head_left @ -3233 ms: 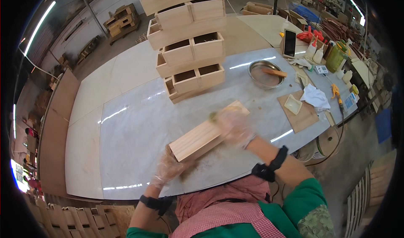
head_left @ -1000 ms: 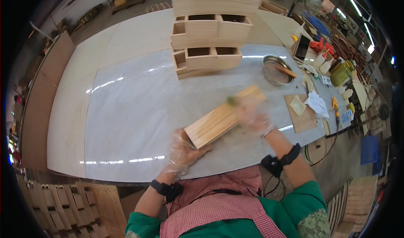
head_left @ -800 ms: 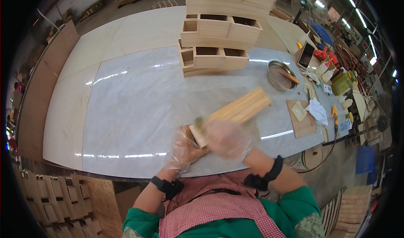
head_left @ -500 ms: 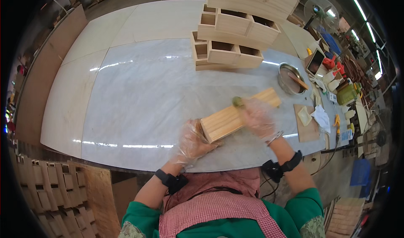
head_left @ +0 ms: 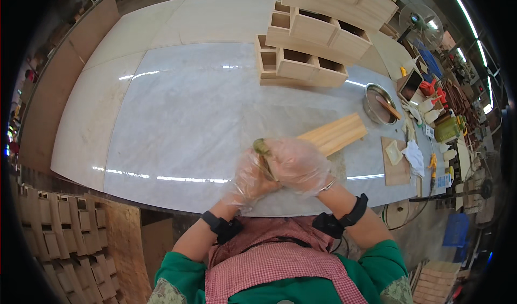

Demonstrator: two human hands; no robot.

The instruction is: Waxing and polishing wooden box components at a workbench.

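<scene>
A pale wooden piece (head_left: 339, 133), long and box-like, lies slanted over the table in front of me. Around its near left end my left hand (head_left: 249, 179), in a clear plastic glove, is closed to hold it. My right hand (head_left: 300, 167), gloved the same way, lies over the top of the piece at that end and covers much of it. From its fingers sticks out a small green wad (head_left: 262, 147), perhaps cloth or sponge, which it grips. The two hands are close together, and the wad is beside the left hand's fingertips.
Open wooden drawer boxes (head_left: 301, 67) stand stacked at the back. To the right are a metal bowl (head_left: 371, 107) with a wooden-handled tool, a board (head_left: 396, 167) with a small white dish, a white cloth (head_left: 413, 157) and bottles. The grey-covered table's (head_left: 177, 121) front edge is near me.
My right hand has slid left and nearer along the wooden piece, taking the green wad from its middle to its left end. My left hand stays at that end.
</scene>
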